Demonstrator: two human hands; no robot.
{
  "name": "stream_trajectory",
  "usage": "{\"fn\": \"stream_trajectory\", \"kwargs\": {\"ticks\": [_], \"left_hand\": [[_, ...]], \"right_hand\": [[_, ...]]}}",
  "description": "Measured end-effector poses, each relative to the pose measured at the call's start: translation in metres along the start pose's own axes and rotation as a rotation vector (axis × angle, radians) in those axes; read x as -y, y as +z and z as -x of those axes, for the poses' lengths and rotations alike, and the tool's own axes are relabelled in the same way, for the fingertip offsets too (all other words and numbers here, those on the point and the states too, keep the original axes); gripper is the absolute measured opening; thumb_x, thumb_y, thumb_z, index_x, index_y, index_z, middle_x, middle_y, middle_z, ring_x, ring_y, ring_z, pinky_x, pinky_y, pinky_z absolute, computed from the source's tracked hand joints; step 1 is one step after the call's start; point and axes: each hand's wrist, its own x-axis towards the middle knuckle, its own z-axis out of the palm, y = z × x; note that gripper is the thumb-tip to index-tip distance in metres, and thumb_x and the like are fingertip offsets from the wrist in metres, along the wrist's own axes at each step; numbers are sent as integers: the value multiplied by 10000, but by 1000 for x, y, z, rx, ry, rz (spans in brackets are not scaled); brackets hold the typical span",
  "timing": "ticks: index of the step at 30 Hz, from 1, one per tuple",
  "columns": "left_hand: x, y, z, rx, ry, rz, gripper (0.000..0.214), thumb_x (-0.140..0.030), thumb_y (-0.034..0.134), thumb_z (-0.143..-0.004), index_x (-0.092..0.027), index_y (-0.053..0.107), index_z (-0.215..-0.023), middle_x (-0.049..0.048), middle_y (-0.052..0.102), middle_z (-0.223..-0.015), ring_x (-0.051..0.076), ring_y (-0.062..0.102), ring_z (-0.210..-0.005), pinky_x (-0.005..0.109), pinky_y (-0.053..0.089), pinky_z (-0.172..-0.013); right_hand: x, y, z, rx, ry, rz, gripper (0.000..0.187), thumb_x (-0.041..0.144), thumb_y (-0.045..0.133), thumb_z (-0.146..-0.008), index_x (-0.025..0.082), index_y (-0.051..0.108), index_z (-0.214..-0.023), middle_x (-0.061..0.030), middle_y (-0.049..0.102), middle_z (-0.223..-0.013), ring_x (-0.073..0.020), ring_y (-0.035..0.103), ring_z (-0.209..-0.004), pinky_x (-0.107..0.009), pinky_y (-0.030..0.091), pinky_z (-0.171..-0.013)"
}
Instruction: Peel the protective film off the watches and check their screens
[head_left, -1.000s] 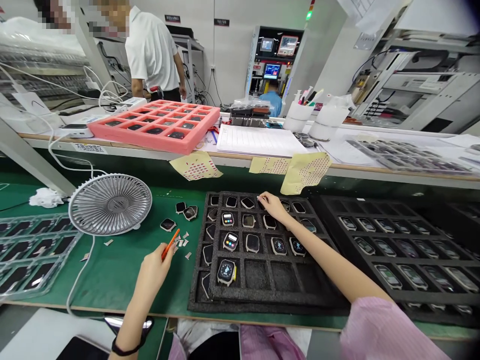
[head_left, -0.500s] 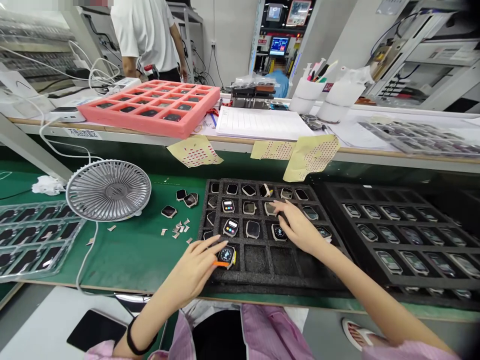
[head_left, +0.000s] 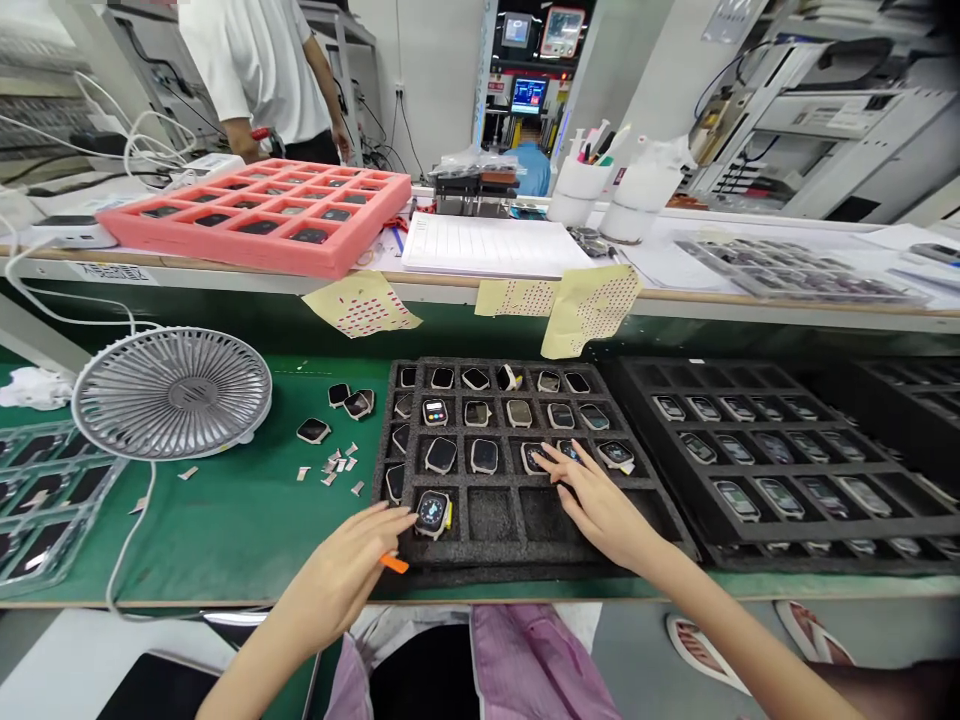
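A black foam tray (head_left: 525, 570) holds smartwatches in square compartments. My left hand (head_left: 341, 565) is at the tray's front left corner, its fingers curled around a thin orange tool (head_left: 394, 563) whose kind I cannot make out. Its fingertips are beside a smartwatch (head_left: 433, 513) with a lit dial and a yellow piece on its side. Stretched over the third row, my right hand (head_left: 596, 505) has its fingers apart and touches a smartwatch (head_left: 533, 458) with its fingertips. Another lit smartwatch (head_left: 571, 452) is partly hidden under the fingers.
More foam trays of watches (head_left: 739, 500) stand on the right. Left of my tray are loose watches (head_left: 313, 430), small metallic pieces (head_left: 330, 478), a grey fan (head_left: 176, 395) and a clear tray (head_left: 45, 570). A pink foam tray (head_left: 337, 262) and papers (head_left: 491, 245) occupy the shelf.
My right hand has moved from a second-row watch to the third row. My left hand has drawn back from the front watch. A third-row screen has gone dark, and the view has shifted.
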Motion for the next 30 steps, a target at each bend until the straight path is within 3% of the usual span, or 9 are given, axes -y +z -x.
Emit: {"fn": "stream_trajectory", "kwargs": {"ticks": [3,6,9,13,17,21,25,30], "left_hand": [[1,-3,-5,-5,-207,88,332,-182,270,-967,-178,601,-992,81,667,-1024,151,650,-890,233,514,-758],[5,-3,-22,156,-320,142,296,-331,364,-961,-236,618,-1078,27,640,-924,135,620,-732,217,472,-657],[11,-4,-41,284,-341,190,401,-443,540,-866,-295,559,-1238,2,649,-901,156,609,-739,216,437,-645],[14,-6,-55,334,-375,219,440,-464,601,-801,-257,606,-1189,15,683,-842,186,622,-733,222,415,-628],[8,1,-56,323,-443,157,414,-456,637,-769,-247,615,-1126,38,718,-916,237,664,-810,245,430,-649],[-4,10,-52,288,-560,67,363,-434,650,-772,-219,605,-1061,46,720,-893,252,682,-788,260,441,-629],[-8,11,-47,216,-632,110,368,-458,641,-774,-227,594,-1055,44,723,-927,245,687,-814,259,456,-637],[-6,4,-39,156,-667,144,397,-516,472,-869,-244,571,-1140,11,701,-772,221,672,-733,255,449,-632]], "right_hand": [[-2,-6,7,-53,-2,-75,182,116,363,-897,249,469,-963,-55,681,-1158,-216,513,-1246,-585,233,-1135],[-11,-9,-3,-190,36,-119,181,160,376,-902,251,507,-990,-62,694,-1104,-235,595,-1134,-557,325,-1083],[-21,-11,-30,-267,115,-117,184,241,407,-906,242,546,-1026,-84,677,-1060,-255,612,-1045,-495,440,-963],[-35,-10,-85,-267,151,-185,160,285,460,-885,225,565,-990,-78,652,-972,-230,614,-895,-398,486,-832],[-51,-1,-140,-256,284,-168,187,302,525,-852,192,567,-997,-66,634,-858,-217,599,-805,-341,469,-744],[-69,11,-173,-239,405,-172,148,216,625,-767,185,604,-910,-19,607,-652,-211,600,-695,-325,441,-707],[-84,16,-181,-223,406,-243,69,183,640,-729,180,636,-797,8,588,-557,-181,594,-591,-306,455,-656],[-92,15,-171,-171,333,-390,251,287,533,-828,142,649,-997,-31,675,-698,-154,620,-578,-300,511,-608]]}}
